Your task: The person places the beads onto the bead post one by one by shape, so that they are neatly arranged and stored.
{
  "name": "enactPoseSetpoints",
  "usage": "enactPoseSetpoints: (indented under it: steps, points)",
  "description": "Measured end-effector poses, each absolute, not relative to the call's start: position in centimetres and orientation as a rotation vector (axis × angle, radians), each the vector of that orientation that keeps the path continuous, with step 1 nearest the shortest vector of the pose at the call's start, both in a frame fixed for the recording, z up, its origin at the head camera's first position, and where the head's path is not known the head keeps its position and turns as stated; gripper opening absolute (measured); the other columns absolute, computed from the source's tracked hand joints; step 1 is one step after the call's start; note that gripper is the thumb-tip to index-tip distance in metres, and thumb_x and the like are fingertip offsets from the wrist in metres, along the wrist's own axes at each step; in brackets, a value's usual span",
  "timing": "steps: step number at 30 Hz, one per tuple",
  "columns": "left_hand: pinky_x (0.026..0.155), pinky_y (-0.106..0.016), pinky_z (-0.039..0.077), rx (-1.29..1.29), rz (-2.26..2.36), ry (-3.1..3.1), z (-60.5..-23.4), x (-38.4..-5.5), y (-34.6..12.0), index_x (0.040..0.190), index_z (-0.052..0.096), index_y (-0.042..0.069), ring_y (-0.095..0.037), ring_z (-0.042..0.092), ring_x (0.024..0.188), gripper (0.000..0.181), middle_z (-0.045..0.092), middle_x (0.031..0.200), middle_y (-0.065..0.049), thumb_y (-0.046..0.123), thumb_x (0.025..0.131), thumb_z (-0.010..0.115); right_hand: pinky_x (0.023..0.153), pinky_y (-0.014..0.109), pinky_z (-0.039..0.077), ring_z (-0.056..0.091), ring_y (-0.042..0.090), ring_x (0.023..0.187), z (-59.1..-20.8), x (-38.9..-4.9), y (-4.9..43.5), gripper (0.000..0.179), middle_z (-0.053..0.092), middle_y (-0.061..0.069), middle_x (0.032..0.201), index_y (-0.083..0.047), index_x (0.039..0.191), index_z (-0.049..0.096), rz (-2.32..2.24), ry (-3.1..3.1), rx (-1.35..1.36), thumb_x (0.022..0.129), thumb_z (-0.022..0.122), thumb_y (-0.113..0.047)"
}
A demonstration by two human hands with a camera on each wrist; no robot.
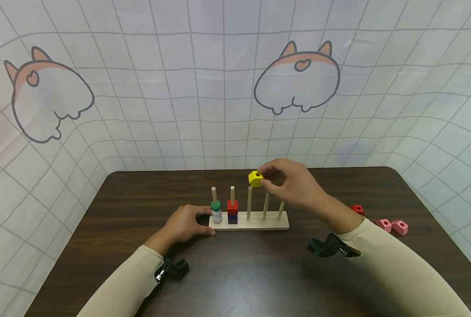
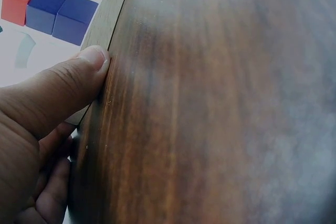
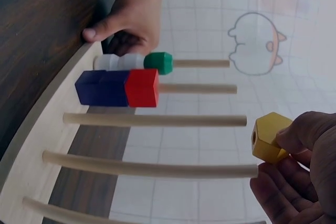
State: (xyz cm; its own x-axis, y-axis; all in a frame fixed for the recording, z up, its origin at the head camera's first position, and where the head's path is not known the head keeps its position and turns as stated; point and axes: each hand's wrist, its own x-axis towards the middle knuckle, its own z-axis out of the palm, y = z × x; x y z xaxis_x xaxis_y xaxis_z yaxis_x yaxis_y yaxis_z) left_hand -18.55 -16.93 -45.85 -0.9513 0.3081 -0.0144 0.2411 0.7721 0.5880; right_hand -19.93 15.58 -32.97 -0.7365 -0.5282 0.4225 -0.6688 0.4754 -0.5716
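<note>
My right hand (image 1: 292,182) pinches a yellow faceted bead (image 1: 255,178) between thumb and fingers, just above the tip of the middle peg (image 1: 249,204). The bead's hole faces the peg end in the right wrist view. My left hand (image 1: 185,222) grips the left end of the pale wooden pegboard (image 1: 255,225), its thumb (image 2: 94,59) along the front edge. On the leftmost peg, a green bead (image 3: 159,63) tops white beads (image 3: 118,62). The second peg carries a red cube (image 3: 143,88) over two dark blue cubes (image 3: 102,88). The other pegs are bare.
To the right on the dark wooden table (image 1: 235,273) lie a red block (image 1: 357,209) and two pink blocks (image 1: 391,226), partly behind my right forearm. A white gridded cloth (image 1: 179,88) hangs behind the table's far edge.
</note>
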Motion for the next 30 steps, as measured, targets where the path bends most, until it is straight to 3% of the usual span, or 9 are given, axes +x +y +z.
enactPoseSetpoints:
  steps: [19,30]
  points:
    - [0.104,-0.051,0.047,0.430,0.922,2.853,-45.8,-18.4,-17.0,0.129,0.074,0.018,-0.031,0.058,0.128,0.063,0.068,0.131,-0.005,0.039,0.073,0.094,0.080,0.034,0.058,0.067,0.013,0.091,-34.2,-19.0,14.0,0.024,0.070,0.001,0.107,-0.006,0.113,0.071,1.079,-2.520,1.024,0.090,0.078,-0.005]
    - [0.102,-0.052,0.048,0.438,0.921,2.864,-45.9,-18.4,-17.0,0.129,0.074,0.018,-0.031,0.060,0.126,0.064,0.069,0.130,-0.006,0.039,0.072,0.094,0.078,0.039,0.058,0.065,0.023,0.092,-35.3,-17.8,13.1,0.026,0.068,0.005,0.108,-0.004,0.117,0.069,0.991,-2.538,0.902,0.092,0.075,-0.005]
